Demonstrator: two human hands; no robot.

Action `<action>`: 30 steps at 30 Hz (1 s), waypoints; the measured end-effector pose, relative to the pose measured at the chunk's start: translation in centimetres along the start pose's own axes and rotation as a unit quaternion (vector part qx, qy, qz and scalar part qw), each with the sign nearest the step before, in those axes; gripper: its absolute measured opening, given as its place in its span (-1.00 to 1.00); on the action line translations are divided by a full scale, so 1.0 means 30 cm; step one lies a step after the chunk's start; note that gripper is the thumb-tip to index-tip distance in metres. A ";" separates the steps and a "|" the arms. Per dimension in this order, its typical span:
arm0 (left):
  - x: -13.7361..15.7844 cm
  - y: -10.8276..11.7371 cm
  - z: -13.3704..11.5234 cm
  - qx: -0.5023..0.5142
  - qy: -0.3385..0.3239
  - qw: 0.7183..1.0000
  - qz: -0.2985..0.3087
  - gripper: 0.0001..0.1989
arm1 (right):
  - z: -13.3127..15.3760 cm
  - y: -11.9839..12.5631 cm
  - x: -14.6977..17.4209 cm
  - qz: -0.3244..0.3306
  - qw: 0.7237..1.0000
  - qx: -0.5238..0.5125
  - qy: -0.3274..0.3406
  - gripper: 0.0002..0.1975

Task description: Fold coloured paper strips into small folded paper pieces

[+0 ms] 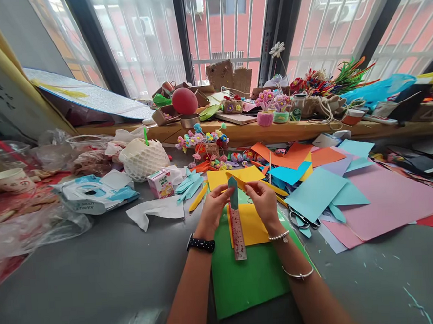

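Observation:
My left hand (216, 206) pinches a teal paper strip with a pointed top (233, 192), held upright over the work area. My right hand (263, 200) is closed on a narrow yellow paper strip (238, 181), whose far end reaches behind the teal one. Below both hands, a clear patterned ruler (238, 236) lies on a yellow paper sheet (256, 225). That sheet rests on a green board (251, 284). Another yellow sheet (217, 177) is just beyond my fingers. Scissors (299, 219) lie right of my right hand, partly under blue paper.
Coloured paper, including a large pink sheet (394, 195), spreads to the right. Cut blue strips (190, 184), a tissue (157, 209), a wet-wipe pack (95, 193) and a netted white coconut (145, 159) stand left. Craft flowers (204, 140) sit before the cluttered window ledge (243, 127).

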State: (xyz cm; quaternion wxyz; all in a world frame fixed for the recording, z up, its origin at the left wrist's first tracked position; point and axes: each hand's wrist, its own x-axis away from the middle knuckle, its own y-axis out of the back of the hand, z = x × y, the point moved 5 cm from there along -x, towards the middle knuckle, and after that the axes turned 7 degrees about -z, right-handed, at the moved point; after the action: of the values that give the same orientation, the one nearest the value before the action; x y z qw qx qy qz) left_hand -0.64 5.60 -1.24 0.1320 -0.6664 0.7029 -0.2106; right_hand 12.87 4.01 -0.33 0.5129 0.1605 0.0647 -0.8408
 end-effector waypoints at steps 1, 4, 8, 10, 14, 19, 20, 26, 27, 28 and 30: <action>0.000 0.002 0.000 0.001 0.000 1.000 -0.008 -0.82 | 0.000 0.001 0.002 -0.006 1.000 -0.001 -0.002 -0.75; 0.000 0.005 -0.004 0.017 -0.005 0.999 -0.032 -0.81 | 0.001 0.000 0.009 -0.016 1.000 -0.007 -0.001 -0.75; 0.004 0.000 -0.012 0.008 -0.015 0.999 -0.041 -0.79 | 0.012 -0.010 0.020 -0.006 1.000 -0.016 0.004 -0.75; 0.007 0.000 -0.015 -0.010 -0.015 0.999 -0.044 -0.79 | 0.021 -0.019 0.023 0.016 0.999 -0.028 0.006 -0.75; 0.010 0.010 -0.026 -0.010 -0.040 0.997 -0.073 -0.81 | 0.029 -0.035 0.026 0.057 0.997 -0.056 0.004 -0.77; 0.007 0.017 -0.025 -0.001 -0.059 0.995 -0.084 -0.79 | 0.020 -0.060 0.032 0.108 0.993 -0.055 -0.001 -0.78; 0.005 0.020 -0.023 -0.002 -0.059 0.994 -0.090 -0.79 | 0.019 -0.063 0.033 0.115 0.992 -0.051 -0.002 -0.77; 0.004 0.029 -0.024 -0.049 -0.087 0.989 -0.112 -0.77 | 0.026 -0.055 0.026 0.124 0.992 -0.002 0.017 -0.76; 0.005 0.028 -0.025 -0.060 -0.092 0.987 -0.113 -0.77 | 0.026 -0.051 0.023 0.122 0.992 0.013 0.024 -0.76; 0.006 0.026 -0.025 -0.070 -0.094 0.987 -0.111 -0.77 | 0.026 -0.047 0.020 0.118 0.992 0.029 0.031 -0.77; 0.006 0.019 -0.022 -0.079 -0.088 0.988 -0.099 -0.78 | 0.023 -0.041 0.016 0.106 0.991 0.061 0.048 -0.78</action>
State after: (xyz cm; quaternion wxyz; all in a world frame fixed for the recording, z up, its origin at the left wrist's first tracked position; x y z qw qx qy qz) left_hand -1.47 5.51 -0.92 0.1190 -0.7572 0.6333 -0.1074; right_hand 11.44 3.99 0.09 0.5846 0.2380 0.0202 -0.7753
